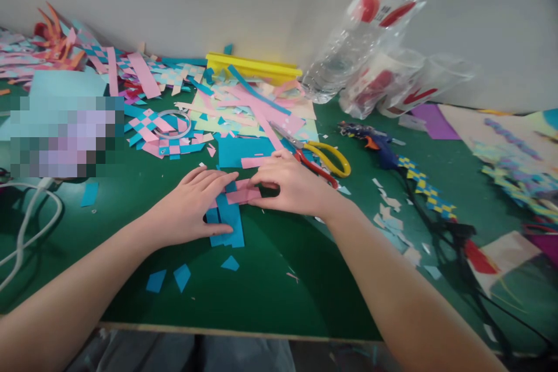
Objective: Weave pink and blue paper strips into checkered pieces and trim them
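Observation:
Blue paper strips lie upright on the green table with pink paper strips crossing them in a small weave. My left hand rests flat on the weave's left side, fingers stretched and thumb apart, holding nothing. At the right side my right hand has thumb and fingers closed on the end of a pink strip. Part of the weave is hidden under my fingers. Just beyond my right hand lie scissors with one yellow and one red handle, touching a blue sheet.
Woven scraps and a roll of clear tape lie behind my left hand. A yellow tray, a plastic bottle and bagged cups stand along the wall. A glue gun with its cord is at right. Blue scraps lie in front.

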Demonstrator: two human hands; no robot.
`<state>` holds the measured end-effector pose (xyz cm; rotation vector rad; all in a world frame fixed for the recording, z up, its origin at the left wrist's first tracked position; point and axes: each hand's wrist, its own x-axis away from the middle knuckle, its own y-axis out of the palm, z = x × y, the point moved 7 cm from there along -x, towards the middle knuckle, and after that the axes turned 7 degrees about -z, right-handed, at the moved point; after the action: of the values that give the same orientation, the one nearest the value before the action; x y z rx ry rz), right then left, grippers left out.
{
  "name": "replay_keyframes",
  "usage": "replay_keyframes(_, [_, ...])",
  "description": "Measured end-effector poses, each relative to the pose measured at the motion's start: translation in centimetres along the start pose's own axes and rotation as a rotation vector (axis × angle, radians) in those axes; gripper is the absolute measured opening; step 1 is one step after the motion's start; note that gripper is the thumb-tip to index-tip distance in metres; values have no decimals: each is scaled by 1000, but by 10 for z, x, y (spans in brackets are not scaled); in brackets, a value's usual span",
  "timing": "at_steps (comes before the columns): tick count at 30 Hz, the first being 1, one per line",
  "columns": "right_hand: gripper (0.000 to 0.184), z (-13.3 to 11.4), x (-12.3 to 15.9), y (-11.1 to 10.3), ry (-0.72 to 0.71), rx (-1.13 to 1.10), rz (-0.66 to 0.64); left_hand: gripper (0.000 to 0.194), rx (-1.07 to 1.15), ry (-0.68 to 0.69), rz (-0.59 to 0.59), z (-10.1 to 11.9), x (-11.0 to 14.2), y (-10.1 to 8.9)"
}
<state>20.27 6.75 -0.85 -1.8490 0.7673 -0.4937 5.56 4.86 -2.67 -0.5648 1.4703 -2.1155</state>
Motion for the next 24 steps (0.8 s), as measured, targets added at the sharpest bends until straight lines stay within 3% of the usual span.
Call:
replay_keyframes(5, [29,1,3,-8,18,-68,95,79,15,9,36,-3,2,-6])
replay_keyframes(9, [29,-8,3,-12,-61,-110,201,68,24,-34,87,-9,5,-20])
replay_keyframes(16, [22,-16,-5,1,-129,-118,59,66,-10,-111,82,-25,12,-29])
replay_keyframes(24, [23,-8,-4,6,-79,-113,90,65,102,-193,53,-33,14,-30])
